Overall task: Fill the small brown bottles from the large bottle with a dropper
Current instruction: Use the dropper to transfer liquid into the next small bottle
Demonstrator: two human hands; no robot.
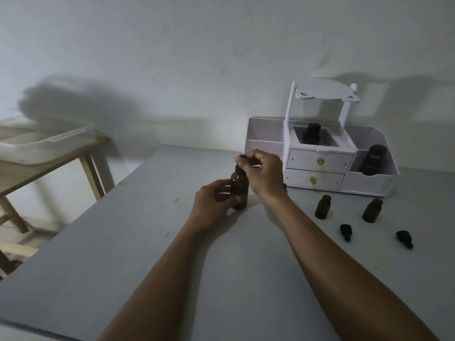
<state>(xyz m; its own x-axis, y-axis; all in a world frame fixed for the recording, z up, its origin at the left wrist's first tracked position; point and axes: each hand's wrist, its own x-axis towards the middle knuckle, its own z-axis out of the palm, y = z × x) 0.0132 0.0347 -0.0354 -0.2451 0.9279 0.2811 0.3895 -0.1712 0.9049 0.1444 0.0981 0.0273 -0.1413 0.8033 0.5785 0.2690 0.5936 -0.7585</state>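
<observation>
R grip: right hand [264,172] on top of the large brown bottle [239,190], thumb + fingertips pinching the black dropper top [239,160]. Clamped on it, rest of fingers curled above.
L grip: left hand [213,205] wrapped round the bottle's lower body, thumb in front, fingers behind. Firm hold.
Bottle pos: upright, base on the grey table [147,242], about mid-table, just left-front of the white organizer [264,150].
Dropper: black collar sits at the neck, bulb poking out between the R fingertips. Screwed on or loose – can't tell.
Small bottles: two small brown bottles, near one [323,207] + far-right one [372,210], both upright, mouths uncapped, right of the R forearm, in front of the organizer.
Caps: two black dropper caps lying on their sides, one [345,232] in front of the near bottle, other [404,238] in front of the right one. Apart from the bottles.
Organizer: back against the wall, two drawers w/ gold knobs, upper [320,161] over lower [314,180].
Inside: black bottle [312,132] in centre compartment; black labelled bottle [373,159] leaning in right compartment.
Far left: clear plastic bin [44,146] on a wooden side table [37,173].
</observation>
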